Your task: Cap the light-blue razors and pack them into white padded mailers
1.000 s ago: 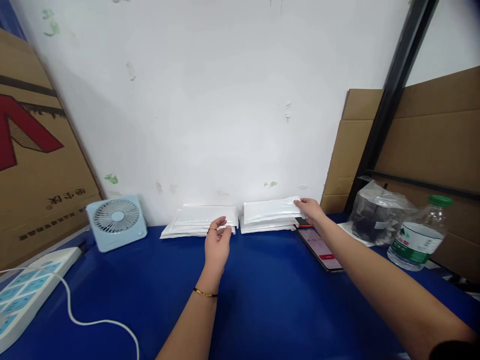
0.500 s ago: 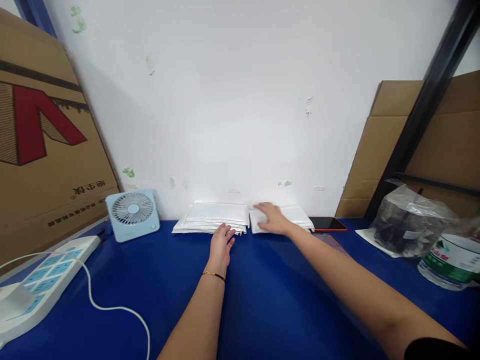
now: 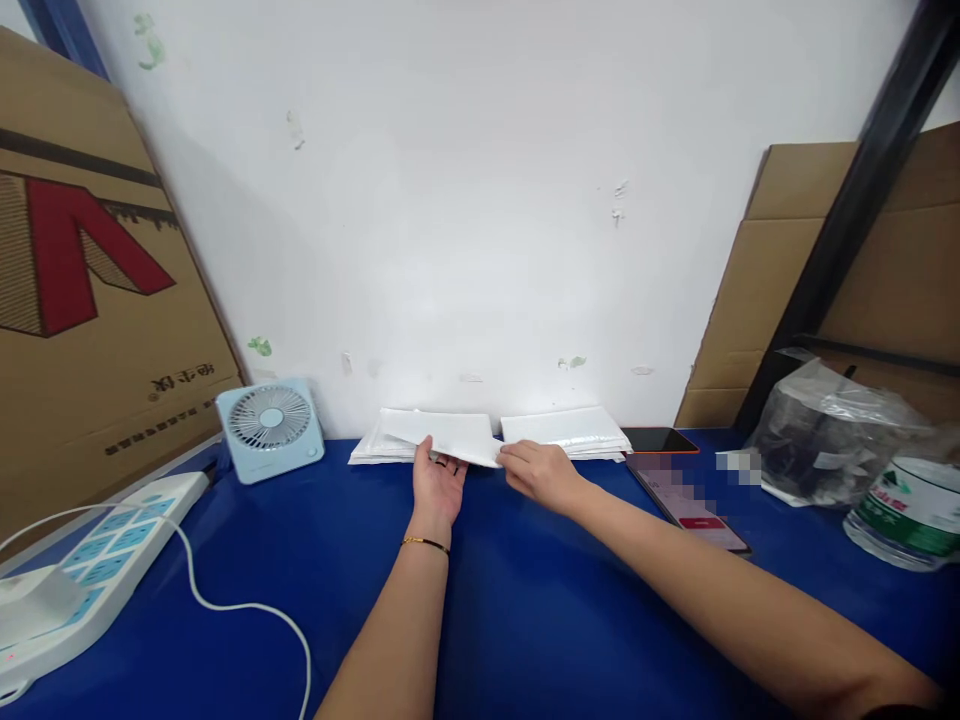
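Note:
One white padded mailer point(image 3: 457, 432) is tilted just above the front of the left stack of flat white mailers point(image 3: 367, 448). My left hand point(image 3: 439, 488) is closed on its front edge, palm up, with the thumb at the edge and fingers partly hidden beneath. My right hand point(image 3: 541, 474) pinches the mailer's right corner between thumb and fingertips. Just behind the right hand, a second stack of white mailers point(image 3: 574, 428) lies against the wall.
A light-blue fan point(image 3: 271, 430) and a white power strip point(image 3: 105, 580) with a cable are on the left. At right lie a dark phone point(image 3: 660, 440), a phone with a lit screen point(image 3: 694, 510), a bagged dark object point(image 3: 821, 440) and a water bottle point(image 3: 904, 515). Cardboard point(image 3: 757, 290) leans behind.
My right hand has moved down from over the right stack and now grips a mailer's corner. My left hand has turned palm up and taken hold of the same mailer.

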Motion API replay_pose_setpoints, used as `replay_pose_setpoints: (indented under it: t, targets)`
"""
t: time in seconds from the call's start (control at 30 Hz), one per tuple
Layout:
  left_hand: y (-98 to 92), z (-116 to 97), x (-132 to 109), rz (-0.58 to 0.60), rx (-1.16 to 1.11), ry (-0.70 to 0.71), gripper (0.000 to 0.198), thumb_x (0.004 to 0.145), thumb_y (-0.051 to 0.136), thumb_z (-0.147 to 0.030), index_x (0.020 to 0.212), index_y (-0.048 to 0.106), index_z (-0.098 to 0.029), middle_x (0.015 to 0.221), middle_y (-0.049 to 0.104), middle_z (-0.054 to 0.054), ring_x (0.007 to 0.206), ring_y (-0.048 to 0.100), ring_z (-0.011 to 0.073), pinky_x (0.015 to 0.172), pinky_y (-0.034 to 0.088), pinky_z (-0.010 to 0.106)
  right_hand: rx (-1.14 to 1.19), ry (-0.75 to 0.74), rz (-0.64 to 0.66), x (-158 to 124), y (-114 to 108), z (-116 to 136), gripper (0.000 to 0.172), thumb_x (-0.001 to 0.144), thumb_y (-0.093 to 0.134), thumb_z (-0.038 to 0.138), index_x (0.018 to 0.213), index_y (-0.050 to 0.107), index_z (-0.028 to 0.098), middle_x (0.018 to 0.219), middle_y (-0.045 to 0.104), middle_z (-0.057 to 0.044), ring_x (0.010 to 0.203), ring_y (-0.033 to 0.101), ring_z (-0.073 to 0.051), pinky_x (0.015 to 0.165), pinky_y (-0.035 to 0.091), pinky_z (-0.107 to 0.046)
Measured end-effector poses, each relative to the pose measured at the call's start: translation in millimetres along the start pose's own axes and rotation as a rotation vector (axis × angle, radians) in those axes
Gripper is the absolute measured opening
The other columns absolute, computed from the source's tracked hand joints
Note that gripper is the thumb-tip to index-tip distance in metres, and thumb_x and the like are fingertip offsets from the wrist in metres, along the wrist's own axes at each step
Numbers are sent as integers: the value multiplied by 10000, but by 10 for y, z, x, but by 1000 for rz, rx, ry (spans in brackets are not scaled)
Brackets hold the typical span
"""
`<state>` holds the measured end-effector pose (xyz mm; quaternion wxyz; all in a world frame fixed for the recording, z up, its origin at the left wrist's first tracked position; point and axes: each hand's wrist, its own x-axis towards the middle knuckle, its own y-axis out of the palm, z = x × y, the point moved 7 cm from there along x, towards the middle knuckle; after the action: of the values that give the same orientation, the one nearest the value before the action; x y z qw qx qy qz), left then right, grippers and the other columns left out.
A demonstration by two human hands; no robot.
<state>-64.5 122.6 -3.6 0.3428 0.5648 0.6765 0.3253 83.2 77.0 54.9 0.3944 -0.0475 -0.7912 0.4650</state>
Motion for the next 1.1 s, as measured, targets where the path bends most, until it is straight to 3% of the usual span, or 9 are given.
replay_pose_setpoints:
  t: [0.07,0.13,0.27,0.43,0.57,0.67,0.8,0.97,1.1]
  targets:
    - [57,-16,-36,44,-110,19,279,746,517,-393,948,578,-210,1008,618,41,965,587,199,813,490,317,40,-97,-4,-281,-142,141,237,881,389,222,1030,572,206,1028,632,-64,870,574,-160,702,440,-262]
    - [51,17,-69,-3,-155,12,305,727,535,-398,941,596,-189,1019,625,46,961,587,219,822,490,337,77,-135,36,-554,-227,196,242,882,394,226,1043,574,211,1028,636,-63,865,590,-154,684,453,-253]
    - [50,112,-175,-129,-57,70,291,697,591,-319,953,603,-181,1030,633,37,975,583,219,842,485,324,159,-47,157,-900,-260,88,273,875,392,221,1066,587,234,1043,639,-57,892,591,-164,719,458,-275]
    - [273,168,-427,-45,77,230,260,725,548,-282,960,612,-189,974,656,33,1016,568,205,866,473,284,441,215,333,-993,-261,-148,293,801,503,293,1076,601,305,1099,598,-21,1015,535,-200,835,435,-315]
    - [439,140,-597,47,138,314,266,734,485,-283,944,618,-186,971,658,35,1037,560,213,893,462,309,694,363,321,-1037,-362,-347,740,580,711,457,1250,454,278,1226,475,-50,1108,463,-248,930,389,-362]
    - [439,79,-660,-44,209,331,222,723,505,-289,887,615,-188,936,657,28,991,582,211,852,486,308,759,453,307,-1141,-360,-525,896,552,721,497,1328,339,260,1304,387,-81,1178,396,-269,978,340,-404]
    - [473,-61,-758,-142,260,416,268,697,604,-284,954,591,-208,968,642,21,970,590,207,823,499,306,784,485,390,-1276,-220,-621,998,530,724,522,1371,257,255,1373,307,-101,1240,316,-299,1005,294,-446]
    - [730,-183,-892,-61,315,565,344,694,639,-316,999,582,-170,969,642,55,945,601,194,849,478,312,755,459,465,-1331,-77,-588,1057,499,727,549,1383,233,247,1412,258,-109,1288,219,-324,1026,243,-478]
    - [970,-156,-954,-4,344,568,336,682,641,-337,958,587,-153,923,648,58,892,615,190,798,487,307,757,466,451,-1339,-57,-577,1044,513,719,552,1384,232,245,1411,259,-115,1284,234,-319,1025,248,-474]
